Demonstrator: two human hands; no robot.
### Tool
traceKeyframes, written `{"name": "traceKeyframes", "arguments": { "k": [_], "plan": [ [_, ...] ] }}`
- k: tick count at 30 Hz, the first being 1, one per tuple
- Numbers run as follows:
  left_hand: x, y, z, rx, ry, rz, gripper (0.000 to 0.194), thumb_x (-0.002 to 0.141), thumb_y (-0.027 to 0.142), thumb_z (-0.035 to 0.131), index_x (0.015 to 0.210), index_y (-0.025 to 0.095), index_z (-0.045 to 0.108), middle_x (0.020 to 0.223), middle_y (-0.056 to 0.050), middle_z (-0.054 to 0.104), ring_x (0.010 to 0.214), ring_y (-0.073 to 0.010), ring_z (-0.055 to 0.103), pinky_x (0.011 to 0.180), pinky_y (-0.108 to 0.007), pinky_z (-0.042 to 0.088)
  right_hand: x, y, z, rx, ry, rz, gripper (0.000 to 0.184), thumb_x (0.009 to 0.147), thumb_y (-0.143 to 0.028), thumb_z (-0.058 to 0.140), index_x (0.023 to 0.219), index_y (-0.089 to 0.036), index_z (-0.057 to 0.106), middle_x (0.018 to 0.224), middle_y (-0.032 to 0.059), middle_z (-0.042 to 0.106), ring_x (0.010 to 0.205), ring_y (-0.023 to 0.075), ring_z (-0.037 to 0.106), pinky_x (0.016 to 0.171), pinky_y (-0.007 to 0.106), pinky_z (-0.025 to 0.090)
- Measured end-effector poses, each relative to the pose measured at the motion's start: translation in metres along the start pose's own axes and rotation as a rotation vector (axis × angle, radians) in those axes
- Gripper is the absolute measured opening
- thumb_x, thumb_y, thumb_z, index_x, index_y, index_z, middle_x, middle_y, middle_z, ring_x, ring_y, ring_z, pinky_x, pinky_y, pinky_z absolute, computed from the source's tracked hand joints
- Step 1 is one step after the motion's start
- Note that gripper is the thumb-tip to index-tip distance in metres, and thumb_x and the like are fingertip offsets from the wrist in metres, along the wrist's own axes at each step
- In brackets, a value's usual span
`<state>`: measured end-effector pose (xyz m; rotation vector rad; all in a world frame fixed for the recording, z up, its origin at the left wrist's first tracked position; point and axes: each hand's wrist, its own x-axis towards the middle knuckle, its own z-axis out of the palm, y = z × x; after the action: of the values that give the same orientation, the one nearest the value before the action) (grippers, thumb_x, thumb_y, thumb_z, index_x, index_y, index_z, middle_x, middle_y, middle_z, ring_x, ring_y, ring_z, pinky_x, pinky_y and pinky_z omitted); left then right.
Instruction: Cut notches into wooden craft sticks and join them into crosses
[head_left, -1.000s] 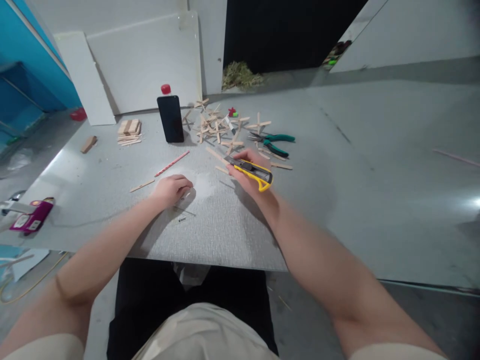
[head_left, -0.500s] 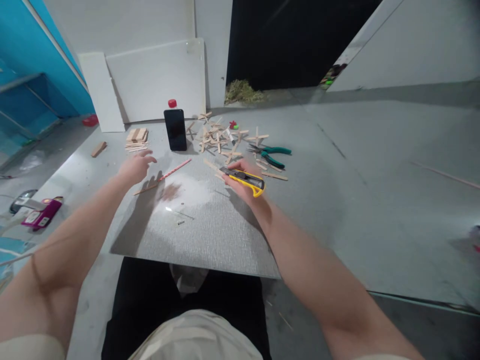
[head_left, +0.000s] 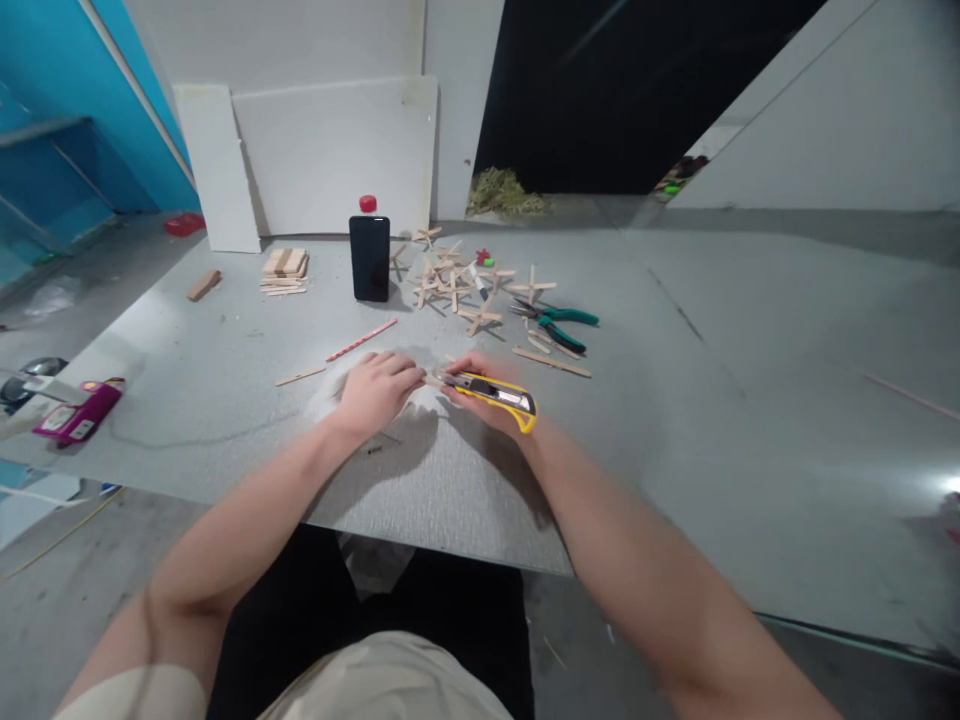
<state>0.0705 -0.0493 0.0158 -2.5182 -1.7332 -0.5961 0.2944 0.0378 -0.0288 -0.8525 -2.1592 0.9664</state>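
Note:
My right hand (head_left: pixel 480 372) is closed round a yellow utility knife (head_left: pixel 501 392), its blade end pointing left. A pale wooden craft stick (head_left: pixel 433 380) shows between my two hands, just left of the knife's tip. My left hand (head_left: pixel 381 388) is closed, its fingertips pinching the stick's near end; the rest of the stick is mostly hidden by fingers. Beyond my hands lie crossed craft-stick pieces (head_left: pixel 452 287), green-handled pliers (head_left: pixel 559 322) and a loose craft stick (head_left: pixel 551 361).
A black phone (head_left: pixel 370 260) stands upright before a red-capped bottle (head_left: pixel 367 203). Stacked craft sticks (head_left: pixel 285 264), a wooden block (head_left: pixel 204 285) and a red-and-white striped stick (head_left: pixel 361 340) lie on the grey table (head_left: pixel 675 420). A purple device (head_left: pixel 79 412) with a cord sits at left.
My left hand has moved right and toward me from near the stacked sticks, closing on the craft stick by my right hand. The knife stays in my right hand.

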Motion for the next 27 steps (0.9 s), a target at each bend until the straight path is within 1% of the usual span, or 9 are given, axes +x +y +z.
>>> {"name": "traceKeyframes", "arguments": {
  "k": [3, 5, 8, 12, 17, 19, 21, 25, 27],
  "plan": [
    [-0.004, -0.005, 0.012, -0.057, -0.064, -0.017, 0.030, 0.102, 0.038, 0.065, 0.123, 0.017, 0.066, 0.123, -0.009, 0.069, 0.106, -0.0212, 0.069, 0.094, -0.043, 0.061, -0.002, 0.004, 0.003, -0.037, -0.042, -0.014, 0.030, 0.102, -0.039, 0.066, 0.124, -0.019, 0.067, 0.124, 0.0084, 0.069, 0.103, 0.0212, 0.070, 0.089, 0.042, 0.062],
    [-0.007, -0.011, 0.017, -0.101, -0.099, -0.040, 0.031, 0.102, 0.039, 0.065, 0.124, 0.017, 0.066, 0.124, -0.009, 0.068, 0.106, -0.0210, 0.069, 0.093, -0.042, 0.061, -0.003, 0.006, 0.004, -0.060, -0.032, -0.006, 0.031, 0.102, -0.039, 0.067, 0.125, -0.018, 0.066, 0.124, 0.0086, 0.069, 0.103, 0.0213, 0.070, 0.088, 0.042, 0.062],
    [-0.010, -0.020, 0.020, -0.158, -0.137, -0.096, 0.031, 0.103, 0.039, 0.064, 0.125, 0.018, 0.066, 0.126, -0.009, 0.068, 0.106, -0.0206, 0.069, 0.093, -0.042, 0.061, -0.004, 0.008, 0.001, -0.099, 0.046, 0.034, 0.031, 0.102, -0.040, 0.066, 0.126, -0.020, 0.066, 0.127, 0.0091, 0.068, 0.105, 0.0217, 0.069, 0.090, 0.042, 0.062],
    [-0.013, -0.032, 0.021, -0.197, -0.155, -0.187, 0.030, 0.103, 0.039, 0.063, 0.125, 0.019, 0.066, 0.128, -0.010, 0.067, 0.107, -0.0205, 0.068, 0.094, -0.042, 0.061, -0.002, 0.012, -0.011, -0.158, 0.173, 0.092, 0.030, 0.103, -0.042, 0.064, 0.126, -0.023, 0.067, 0.131, 0.0095, 0.067, 0.108, 0.0225, 0.068, 0.093, 0.043, 0.062],
    [-0.016, -0.047, 0.020, -0.215, -0.150, -0.267, 0.031, 0.103, 0.039, 0.063, 0.126, 0.019, 0.065, 0.129, -0.010, 0.067, 0.108, -0.0208, 0.068, 0.094, -0.042, 0.061, 0.002, 0.019, -0.034, -0.228, 0.235, 0.124, 0.029, 0.103, -0.044, 0.064, 0.122, -0.022, 0.068, 0.124, 0.0085, 0.070, 0.103, 0.0214, 0.069, 0.090, 0.042, 0.062],
    [-0.017, -0.054, 0.020, -0.217, -0.133, -0.288, 0.033, 0.102, 0.040, 0.064, 0.128, 0.018, 0.065, 0.129, -0.010, 0.067, 0.109, -0.0217, 0.068, 0.094, -0.043, 0.061, 0.003, 0.022, -0.042, -0.261, 0.222, 0.133, 0.028, 0.101, -0.045, 0.066, 0.116, -0.021, 0.069, 0.115, 0.0071, 0.072, 0.099, 0.0211, 0.070, 0.089, 0.041, 0.062],
    [-0.019, -0.061, 0.019, -0.219, -0.111, -0.304, 0.034, 0.102, 0.040, 0.064, 0.128, 0.018, 0.064, 0.130, -0.010, 0.066, 0.110, -0.0220, 0.068, 0.095, -0.044, 0.061, 0.003, 0.025, -0.046, -0.292, 0.176, 0.142, 0.028, 0.101, -0.045, 0.067, 0.114, -0.020, 0.070, 0.112, 0.0063, 0.072, 0.097, 0.0207, 0.071, 0.089, 0.041, 0.062],
    [-0.024, -0.072, 0.022, -0.226, -0.067, -0.312, 0.031, 0.103, 0.040, 0.063, 0.127, 0.020, 0.065, 0.130, -0.010, 0.066, 0.109, -0.0212, 0.068, 0.095, -0.043, 0.060, 0.004, 0.029, -0.041, -0.336, 0.070, 0.166, 0.029, 0.103, -0.041, 0.065, 0.123, -0.020, 0.067, 0.125, 0.0085, 0.069, 0.104, 0.0214, 0.070, 0.090, 0.042, 0.062],
    [-0.025, -0.075, 0.024, -0.232, -0.040, -0.316, 0.032, 0.103, 0.040, 0.063, 0.127, 0.019, 0.065, 0.130, -0.010, 0.066, 0.110, -0.0215, 0.068, 0.095, -0.043, 0.060, 0.005, 0.030, -0.035, -0.341, 0.069, 0.175, 0.031, 0.102, -0.041, 0.065, 0.126, -0.021, 0.067, 0.129, 0.0091, 0.068, 0.107, 0.0226, 0.069, 0.092, 0.043, 0.062]
  ]
}}
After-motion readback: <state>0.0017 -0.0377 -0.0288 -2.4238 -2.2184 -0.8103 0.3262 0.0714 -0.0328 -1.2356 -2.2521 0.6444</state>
